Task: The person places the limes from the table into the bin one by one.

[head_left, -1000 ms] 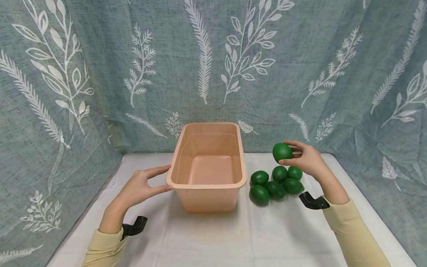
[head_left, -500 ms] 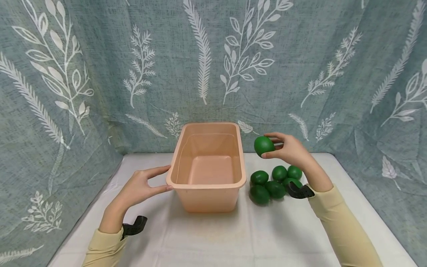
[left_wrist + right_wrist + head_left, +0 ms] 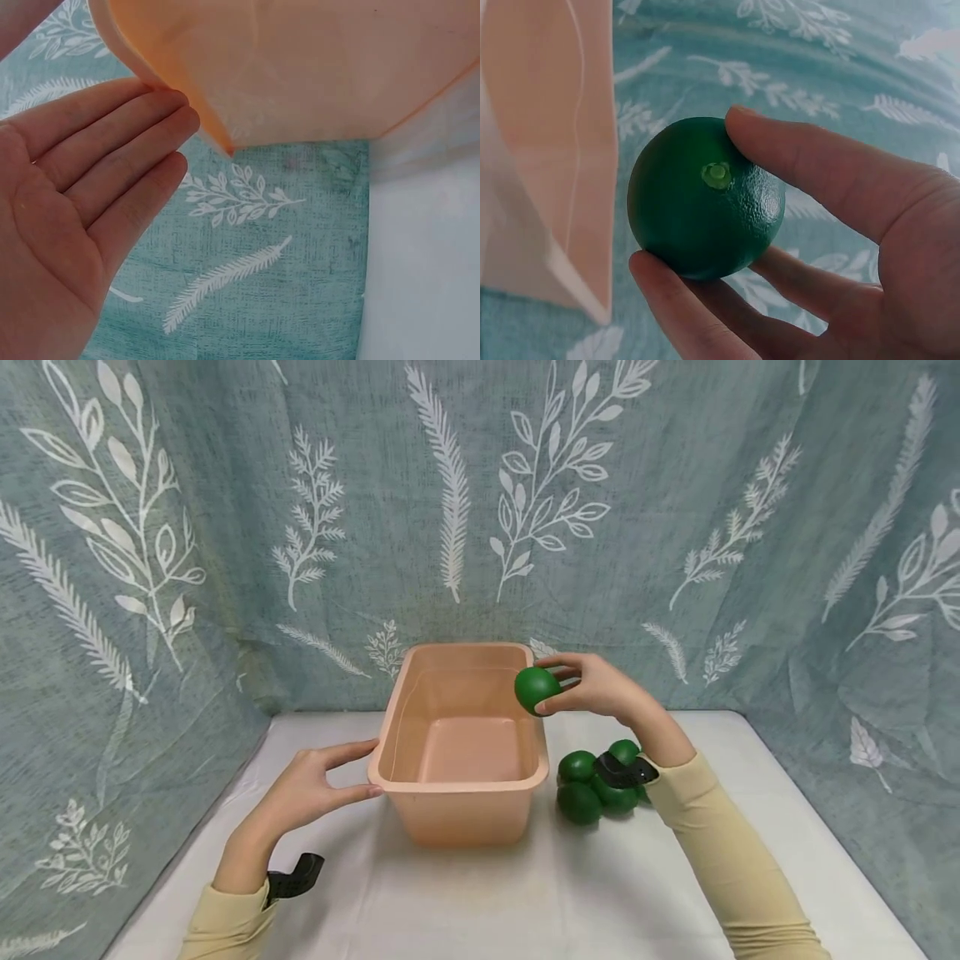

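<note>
A peach-coloured plastic bin point(image 3: 461, 787) stands in the middle of the table, its inside bare. At its left rim is my left hand point(image 3: 300, 791), fingers straight, fingertips touching the rim; the left wrist view shows these fingers point(image 3: 135, 142) flat against its outer side. My right hand point(image 3: 600, 689) pinches a lime point(image 3: 536, 691) between thumb and fingers above the bin's right rim. In the right wrist view the same lime point(image 3: 697, 202) shows its pale stem end, with the bin wall to its left. Several more limes point(image 3: 578, 803) lie clustered right of the bin, partly hidden by my right wrist.
A white cloth point(image 3: 465, 902) covers the table. Teal fabric point(image 3: 360, 543) with white leaf prints hangs behind and on both sides. A black wrist camera mount point(image 3: 298, 875) sits on my left wrist, another mount point(image 3: 625, 770) on my right.
My right hand has carried the lime leftward from above the lime cluster to the bin's right rim. The left hand stays at the rim. The head view has tilted slightly.
</note>
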Available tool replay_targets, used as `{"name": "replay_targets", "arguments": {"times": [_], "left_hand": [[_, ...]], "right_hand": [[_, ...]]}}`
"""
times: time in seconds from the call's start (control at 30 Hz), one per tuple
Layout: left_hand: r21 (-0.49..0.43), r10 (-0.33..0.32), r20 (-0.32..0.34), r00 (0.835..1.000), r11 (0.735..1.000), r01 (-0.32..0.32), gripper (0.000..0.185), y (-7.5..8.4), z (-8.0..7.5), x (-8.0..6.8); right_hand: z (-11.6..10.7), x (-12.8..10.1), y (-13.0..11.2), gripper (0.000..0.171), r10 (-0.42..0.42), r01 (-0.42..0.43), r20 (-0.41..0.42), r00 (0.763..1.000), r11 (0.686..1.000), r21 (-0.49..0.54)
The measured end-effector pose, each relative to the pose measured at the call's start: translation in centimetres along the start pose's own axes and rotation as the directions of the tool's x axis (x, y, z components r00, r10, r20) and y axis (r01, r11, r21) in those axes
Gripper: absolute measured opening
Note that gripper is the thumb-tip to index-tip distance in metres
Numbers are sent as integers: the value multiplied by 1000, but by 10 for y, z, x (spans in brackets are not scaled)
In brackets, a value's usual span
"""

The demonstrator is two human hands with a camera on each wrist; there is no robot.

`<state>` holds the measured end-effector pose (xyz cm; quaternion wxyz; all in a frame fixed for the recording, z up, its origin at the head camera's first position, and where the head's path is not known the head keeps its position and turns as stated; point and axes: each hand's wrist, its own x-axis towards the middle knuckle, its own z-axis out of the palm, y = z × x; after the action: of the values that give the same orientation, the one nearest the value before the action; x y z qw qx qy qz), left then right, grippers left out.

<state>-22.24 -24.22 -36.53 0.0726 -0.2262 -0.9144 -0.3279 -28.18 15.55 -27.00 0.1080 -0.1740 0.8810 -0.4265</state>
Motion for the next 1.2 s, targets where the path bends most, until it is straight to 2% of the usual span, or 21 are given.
{"name": "replay_targets", "arguments": {"times": [0.37, 0.53, 0.67, 0.93, 1.2], "left_hand": [[1, -9, 8, 1000, 1000, 9, 65, 0, 0, 0], [6, -14, 8, 1000, 1000, 14, 66, 0, 1, 0], [0, -9, 7, 1000, 1000, 9, 66, 0, 1, 1], [-12, 8, 3, 1000, 1000, -8, 63, 0, 0, 1], [-34, -1, 10, 1000, 999, 1, 61, -1, -1, 0]], "right_hand": [[30, 25, -11, 68, -28, 24, 99, 995, 999, 40], [37, 34, -11, 62, -19, 13, 97, 995, 998, 65], [31, 32, -4, 57, -1, -3, 53, 999, 997, 79], [11, 12, 20, 56, 4, -4, 1, 1000, 996, 93], [-4, -9, 60, 62, 32, -28, -49, 998, 997, 73]]}}
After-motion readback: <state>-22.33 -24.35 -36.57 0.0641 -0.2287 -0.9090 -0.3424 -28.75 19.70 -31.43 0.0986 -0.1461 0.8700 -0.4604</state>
